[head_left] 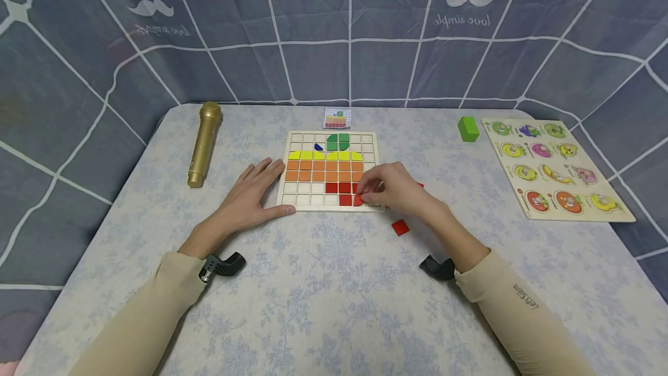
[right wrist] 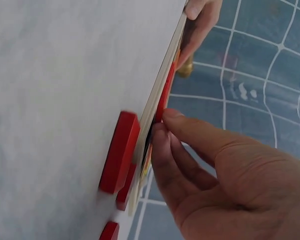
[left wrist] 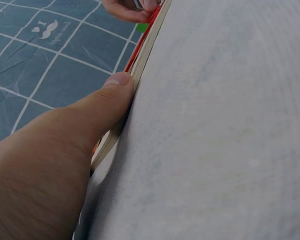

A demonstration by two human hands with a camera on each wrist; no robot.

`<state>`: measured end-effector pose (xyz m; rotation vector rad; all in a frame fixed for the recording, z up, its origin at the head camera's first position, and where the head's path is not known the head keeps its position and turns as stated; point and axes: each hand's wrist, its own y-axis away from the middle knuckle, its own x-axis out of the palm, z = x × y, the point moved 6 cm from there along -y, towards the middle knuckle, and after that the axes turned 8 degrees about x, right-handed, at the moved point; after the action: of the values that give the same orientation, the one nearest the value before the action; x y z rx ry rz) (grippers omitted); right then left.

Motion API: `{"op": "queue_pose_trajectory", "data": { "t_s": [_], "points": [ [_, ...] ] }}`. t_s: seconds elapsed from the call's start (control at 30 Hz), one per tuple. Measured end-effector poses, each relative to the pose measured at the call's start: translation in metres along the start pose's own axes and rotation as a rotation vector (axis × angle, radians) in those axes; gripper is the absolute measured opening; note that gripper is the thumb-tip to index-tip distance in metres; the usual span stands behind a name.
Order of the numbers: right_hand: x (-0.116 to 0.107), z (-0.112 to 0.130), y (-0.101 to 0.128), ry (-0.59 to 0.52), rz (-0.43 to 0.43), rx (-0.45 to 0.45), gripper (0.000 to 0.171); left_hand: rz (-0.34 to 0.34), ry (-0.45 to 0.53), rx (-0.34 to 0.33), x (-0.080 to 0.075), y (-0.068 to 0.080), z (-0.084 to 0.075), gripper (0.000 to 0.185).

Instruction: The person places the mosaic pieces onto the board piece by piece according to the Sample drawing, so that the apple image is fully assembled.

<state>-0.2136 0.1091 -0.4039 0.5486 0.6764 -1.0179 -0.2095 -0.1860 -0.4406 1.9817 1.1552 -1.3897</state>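
Note:
A white gridded board (head_left: 302, 199) lies on the table, with green, blue, yellow, orange and red tiles set in rows. My left hand (head_left: 250, 196) rests spread beside it, fingertips at its left edge and thumb (left wrist: 115, 90) against its near edge. Over the lower right corner, my right hand (head_left: 394, 187) pinches a red tile with a rounded edge (head_left: 358, 199) between thumb and fingers, at the end of the bottom red row. Part of the board's right side is hidden under that hand. A loose red square tile (head_left: 400, 227) lies just off the near right corner.
More loose red tiles (right wrist: 119, 152) lie beside the board's right edge. Behind it stands a small picture card (head_left: 337, 118). At the left lies a gold microphone (head_left: 204, 147). A green block (head_left: 468, 129) and a fruit puzzle board (head_left: 561, 170) are at the right.

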Motion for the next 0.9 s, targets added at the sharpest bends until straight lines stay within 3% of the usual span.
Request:
{"op": "queue_pose_trajectory", "data": {
  "t_s": [0.17,0.37,0.6,0.9],
  "points": [
    [0.003,0.005,0.001,0.029,0.000,-0.046,0.009,0.001,-0.002,-0.002,-0.001,0.000,0.000,0.109],
    [-0.007,0.001,0.002,0.057,-0.019,-0.028,0.008,0.004,-0.005,-0.007,0.000,0.000,0.000,0.109],
    [-0.038,-0.025,0.004,0.116,-0.044,0.055,0.014,0.002,-0.010,-0.009,0.001,-0.001,0.000,0.110],
    [-0.056,-0.050,0.011,0.140,0.062,0.175,0.028,0.002,-0.009,-0.017,0.001,-0.001,-0.001,0.110]
  ]
}}
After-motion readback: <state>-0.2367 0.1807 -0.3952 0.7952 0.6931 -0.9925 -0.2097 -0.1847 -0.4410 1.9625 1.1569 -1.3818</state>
